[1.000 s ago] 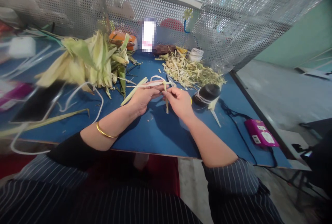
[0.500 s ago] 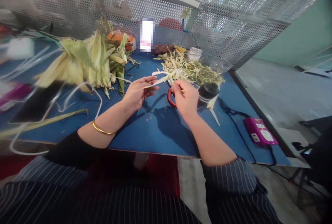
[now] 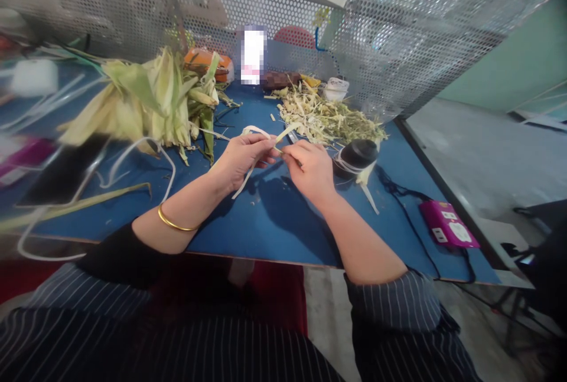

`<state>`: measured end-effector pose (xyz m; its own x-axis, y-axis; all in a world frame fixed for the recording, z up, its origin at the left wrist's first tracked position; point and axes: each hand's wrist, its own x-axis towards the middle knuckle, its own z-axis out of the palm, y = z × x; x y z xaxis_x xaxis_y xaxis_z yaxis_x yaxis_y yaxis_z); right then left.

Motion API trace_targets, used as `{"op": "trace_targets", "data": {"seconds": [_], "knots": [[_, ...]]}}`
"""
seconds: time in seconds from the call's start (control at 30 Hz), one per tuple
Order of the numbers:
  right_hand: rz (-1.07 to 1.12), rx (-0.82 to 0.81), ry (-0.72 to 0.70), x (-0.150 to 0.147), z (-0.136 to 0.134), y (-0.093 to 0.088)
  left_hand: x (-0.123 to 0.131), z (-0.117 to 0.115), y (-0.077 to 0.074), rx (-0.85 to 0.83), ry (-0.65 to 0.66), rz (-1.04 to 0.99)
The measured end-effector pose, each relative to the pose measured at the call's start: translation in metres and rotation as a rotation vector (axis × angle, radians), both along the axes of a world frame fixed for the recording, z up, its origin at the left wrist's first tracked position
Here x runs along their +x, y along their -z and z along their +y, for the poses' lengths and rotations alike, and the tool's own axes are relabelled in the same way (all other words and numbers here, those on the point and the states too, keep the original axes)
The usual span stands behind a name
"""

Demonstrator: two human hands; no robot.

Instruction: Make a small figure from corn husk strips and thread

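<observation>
Pale corn husk strips [image 3: 289,132] cross at my left hand [image 3: 243,156], whose thumb and fingers are pinched shut on them. One strip loops above the fingers and a narrow tail hangs below. Close on the right, my right hand [image 3: 310,170] is closed, its thumb and forefinger pinching the strip's lower end near the left fingertips. Behind the right knuckles shows a bit of the metal scissors [image 3: 291,136]; their handles are hidden, and whether the hand still bears them I cannot tell. A dark cylinder wound with white cord [image 3: 355,157] stands beside my right hand.
Broad corn husks [image 3: 150,92] are heaped on the left of the blue table [image 3: 248,234]. Husk scraps [image 3: 328,116] lie at the back. A lit phone [image 3: 253,54] stands upright there. A purple power strip [image 3: 448,224] with black cable lies right; a dark tablet [image 3: 62,172] lies left.
My left fingers have closed on the husk strips, and my right hand has turned to pinch the strip. The scissors' red handle has gone from sight. The strips have shifted left.
</observation>
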<state>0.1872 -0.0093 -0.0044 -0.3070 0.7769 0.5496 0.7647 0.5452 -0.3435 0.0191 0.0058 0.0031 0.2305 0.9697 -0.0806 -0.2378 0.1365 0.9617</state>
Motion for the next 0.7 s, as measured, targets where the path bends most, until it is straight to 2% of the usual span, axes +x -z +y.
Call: {"op": "trace_targets", "data": {"seconds": [0.13,0.27,0.4,0.5,0.57,0.63,0.7], "knots": [[0.400,-0.273,-0.039,-0.004,-0.001,-0.005,0.000,-0.002,0.002,0.150,-0.029,0.114],[0.788,-0.468,0.011,-0.007,0.001,-0.005,0.003,-0.007,0.003,0.200,0.004,0.192],[0.908,-0.546,0.044,-0.005,0.006,0.002,0.008,-0.014,-0.002,0.180,0.095,0.232],[0.930,-0.450,0.038,-0.001,0.010,0.005,0.009,-0.015,-0.006,0.142,0.141,0.300],[0.919,-0.332,0.051,0.002,0.011,0.005,0.007,-0.011,-0.006,0.133,0.051,0.341],[0.880,-0.255,0.075,0.004,0.011,0.002,0.004,-0.007,-0.005,0.192,-0.180,0.345],[0.819,-0.252,0.077,0.006,0.009,-0.003,0.001,-0.004,-0.005,0.320,-0.404,0.375]]}}
